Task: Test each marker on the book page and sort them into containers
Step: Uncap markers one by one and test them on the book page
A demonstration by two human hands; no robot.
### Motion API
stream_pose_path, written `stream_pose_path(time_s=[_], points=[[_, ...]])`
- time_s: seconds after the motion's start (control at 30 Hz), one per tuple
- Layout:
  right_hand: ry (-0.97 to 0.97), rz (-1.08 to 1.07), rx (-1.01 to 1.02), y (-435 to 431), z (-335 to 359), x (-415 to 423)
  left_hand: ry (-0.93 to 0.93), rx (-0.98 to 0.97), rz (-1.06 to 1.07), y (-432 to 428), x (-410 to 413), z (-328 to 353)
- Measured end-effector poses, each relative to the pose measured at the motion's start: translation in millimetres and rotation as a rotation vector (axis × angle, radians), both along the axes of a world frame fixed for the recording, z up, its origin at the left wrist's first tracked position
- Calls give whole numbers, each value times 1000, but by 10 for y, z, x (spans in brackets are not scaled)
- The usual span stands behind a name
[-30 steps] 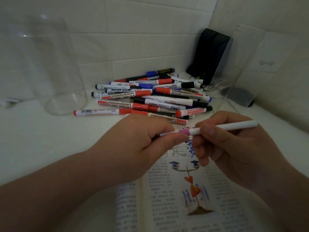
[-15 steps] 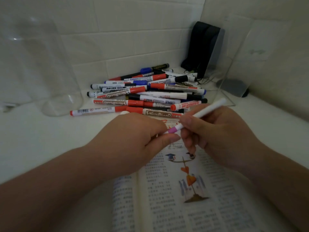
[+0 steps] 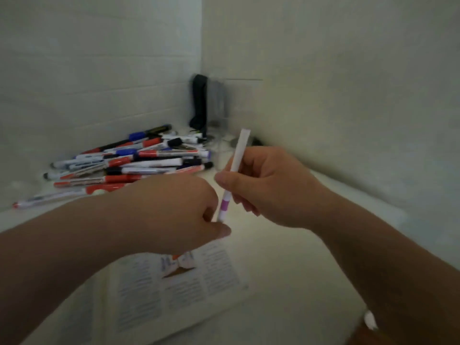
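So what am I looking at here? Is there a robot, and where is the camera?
No robot here: these are a person's two bare hands, filmed by one wide-angle camera worn on the head, looking forward and down. The right hand grips a white marker with a purple band, nearly upright; the left hand pinches its lower end. Under them an open book lies on a white surface. Behind, by the wall, is a pile of markers with red, blue and black parts. In the corner stand a black object and a clear container, both blurred.
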State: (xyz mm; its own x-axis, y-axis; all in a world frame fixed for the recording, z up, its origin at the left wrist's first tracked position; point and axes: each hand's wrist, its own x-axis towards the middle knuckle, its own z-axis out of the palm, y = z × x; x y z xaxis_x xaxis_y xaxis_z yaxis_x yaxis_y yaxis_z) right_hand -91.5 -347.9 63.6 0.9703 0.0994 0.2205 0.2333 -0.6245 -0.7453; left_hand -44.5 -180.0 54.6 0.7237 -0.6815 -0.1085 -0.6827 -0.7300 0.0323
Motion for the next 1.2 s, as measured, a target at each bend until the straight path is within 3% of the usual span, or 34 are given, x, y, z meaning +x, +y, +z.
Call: stream_pose_path(time_s=[0.13,0.23,0.37,0.53,0.73,0.97,1.2], points=[[-41,-228,-347,-664,26,-749,-144,-83,-228,-769,-374,-3],[17,-403,-337,-1157,-93,-1459,-50,-209,-414,-1495,-737,-155],[194,-553,-484,-1665,-468,-2045,-12,-207,-541,-2143,-1097,-414],[312,-577,-437,-2017,-963,-2296,-6,-204,-555,-2313,-1156,-704],[203,-640,-370,-2127,-993,-2229,-10,-273,-565,-2280,-1082,-708],[7,-441,-250,-1567,-563,-1594,-213,-357,-384,-1411,-673,-302],[-14,-126,-277,-425,-255,-504,-284,-470,167,461,-17,-232]])
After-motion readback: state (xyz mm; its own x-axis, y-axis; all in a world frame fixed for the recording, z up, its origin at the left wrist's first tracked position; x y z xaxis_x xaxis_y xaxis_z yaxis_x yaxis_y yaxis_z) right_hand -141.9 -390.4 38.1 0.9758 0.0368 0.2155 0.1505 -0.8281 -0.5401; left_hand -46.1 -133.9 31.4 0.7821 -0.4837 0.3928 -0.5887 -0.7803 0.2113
